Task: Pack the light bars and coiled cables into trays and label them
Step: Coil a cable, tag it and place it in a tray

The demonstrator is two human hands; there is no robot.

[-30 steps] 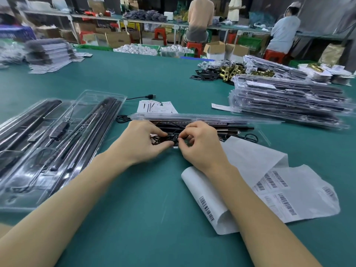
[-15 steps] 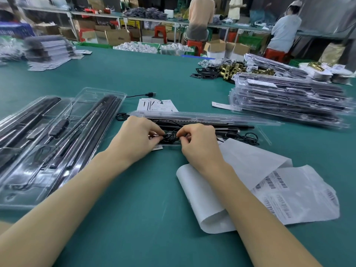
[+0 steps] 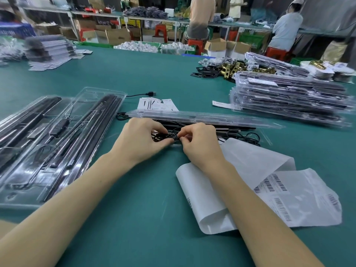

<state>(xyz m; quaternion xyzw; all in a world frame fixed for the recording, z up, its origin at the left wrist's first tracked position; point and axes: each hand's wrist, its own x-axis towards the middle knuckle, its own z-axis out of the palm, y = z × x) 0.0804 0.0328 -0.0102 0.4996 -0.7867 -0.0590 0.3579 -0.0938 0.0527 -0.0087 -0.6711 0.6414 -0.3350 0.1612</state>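
A thin black coiled cable (image 3: 165, 136) is pinched between the curled fingers of the left hand (image 3: 141, 139) and the right hand (image 3: 200, 143), over the near edge of a long clear plastic tray (image 3: 202, 118) holding black light bars. Curled white label sheets (image 3: 269, 189) lie just right of the hands on the green table (image 3: 144, 218), and filled clear trays (image 3: 48, 141) lie to the left.

**Count of items on the green table (image 3: 173, 78)**

Hands: two, left hand (image 3: 140, 141) and right hand (image 3: 200, 145). Open trays left of them: two (image 3: 25, 143) (image 3: 77, 135). Tray at the hands: one (image 3: 202, 117). Label sheets, right: two (image 3: 300, 197) (image 3: 248, 160). Seated workers beyond: two (image 3: 200, 14) (image 3: 287, 26).
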